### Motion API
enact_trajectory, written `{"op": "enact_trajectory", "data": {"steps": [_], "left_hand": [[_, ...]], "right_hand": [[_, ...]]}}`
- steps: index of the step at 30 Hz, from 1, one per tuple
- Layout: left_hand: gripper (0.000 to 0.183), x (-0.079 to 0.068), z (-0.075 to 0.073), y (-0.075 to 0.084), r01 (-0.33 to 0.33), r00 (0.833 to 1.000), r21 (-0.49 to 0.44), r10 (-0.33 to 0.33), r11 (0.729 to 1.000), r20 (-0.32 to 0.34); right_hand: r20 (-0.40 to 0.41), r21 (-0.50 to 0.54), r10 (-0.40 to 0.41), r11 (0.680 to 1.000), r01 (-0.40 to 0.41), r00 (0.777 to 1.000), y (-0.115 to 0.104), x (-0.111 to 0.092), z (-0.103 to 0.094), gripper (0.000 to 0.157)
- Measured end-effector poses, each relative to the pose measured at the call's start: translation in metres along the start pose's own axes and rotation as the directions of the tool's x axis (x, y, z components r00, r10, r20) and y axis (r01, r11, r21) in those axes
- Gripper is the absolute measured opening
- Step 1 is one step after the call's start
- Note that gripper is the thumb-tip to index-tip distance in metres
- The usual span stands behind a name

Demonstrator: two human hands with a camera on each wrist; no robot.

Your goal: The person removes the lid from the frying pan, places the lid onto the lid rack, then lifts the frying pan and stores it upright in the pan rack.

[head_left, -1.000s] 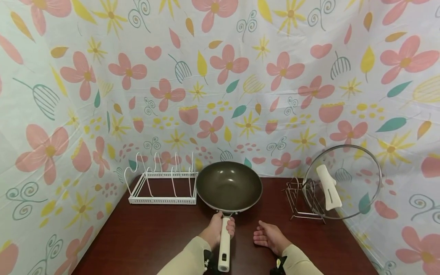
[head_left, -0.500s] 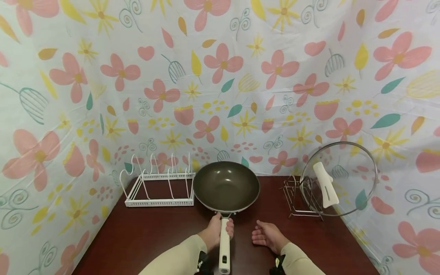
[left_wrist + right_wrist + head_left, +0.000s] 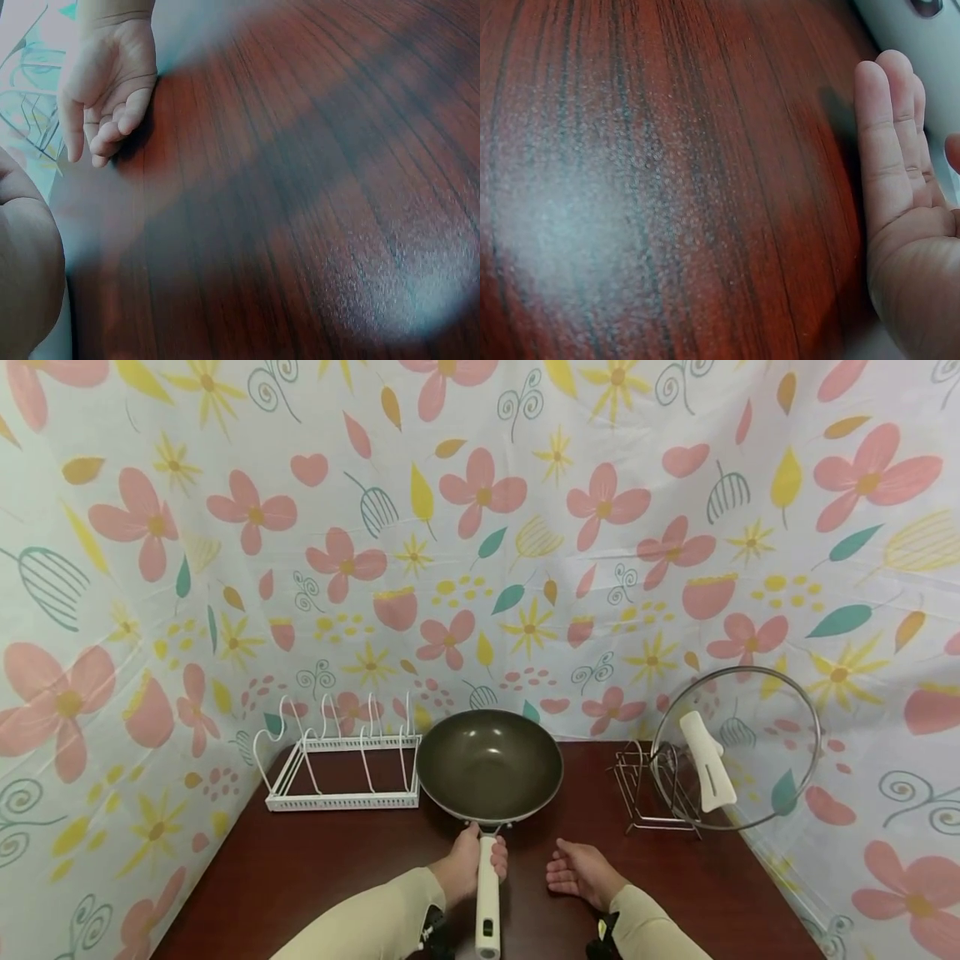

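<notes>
1. Creased floral cloth backdrop [image 3: 495,560]; glossy dark-red wood-grain table [image 3: 360,860].
2. Round dark pan [image 3: 489,768], mid-table, just beside slim white rack [image 3: 342,802].
3. Left hand [image 3: 462,863] clamped round pan's smooth cream handle [image 3: 487,897].
4. Right hand [image 3: 585,870] beside handle, fingers extended, together.
5. Clear round lid [image 3: 757,735] in thin wire stand [image 3: 663,823].
</notes>
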State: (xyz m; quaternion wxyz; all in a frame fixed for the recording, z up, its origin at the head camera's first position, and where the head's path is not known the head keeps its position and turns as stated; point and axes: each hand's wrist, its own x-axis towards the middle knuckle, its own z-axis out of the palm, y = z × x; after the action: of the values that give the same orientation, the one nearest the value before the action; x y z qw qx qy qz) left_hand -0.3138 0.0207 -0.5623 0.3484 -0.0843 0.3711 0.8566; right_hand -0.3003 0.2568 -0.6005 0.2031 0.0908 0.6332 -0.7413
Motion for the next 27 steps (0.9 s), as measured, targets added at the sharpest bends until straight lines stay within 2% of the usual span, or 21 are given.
{"op": "enact_trajectory", "data": {"steps": [7,10,14,27], "left_hand": [[0.068,-0.0037,0.0000,0.0080,0.011,1.000,0.013,-0.011,1.000,-0.028],[0.069,-0.0039,-0.0012,0.0094,0.027,0.999,-0.003,-0.027,1.000,-0.017],[0.071,-0.0047,-0.0023,0.0091,0.036,0.999,-0.010,-0.036,0.999,-0.005],[0.070,-0.0029,-0.0017,0.0049,0.026,0.999,0.011,-0.026,1.000,-0.042]], "right_hand": [[0.000,-0.003,-0.002,1.000,0.002,1.000,-0.0043,0.0012,0.0042,0.043],[-0.015,0.005,-0.001,1.000,0.002,1.000,-0.0048,0.0021,0.0043,0.043],[-0.030,0.020,0.008,1.000,-0.008,1.000,-0.0036,0.0031,0.0027,0.044],[-0.018,0.091,0.009,0.996,-0.007,1.000,-0.0018,0.0021,-0.0022,0.044]]}}
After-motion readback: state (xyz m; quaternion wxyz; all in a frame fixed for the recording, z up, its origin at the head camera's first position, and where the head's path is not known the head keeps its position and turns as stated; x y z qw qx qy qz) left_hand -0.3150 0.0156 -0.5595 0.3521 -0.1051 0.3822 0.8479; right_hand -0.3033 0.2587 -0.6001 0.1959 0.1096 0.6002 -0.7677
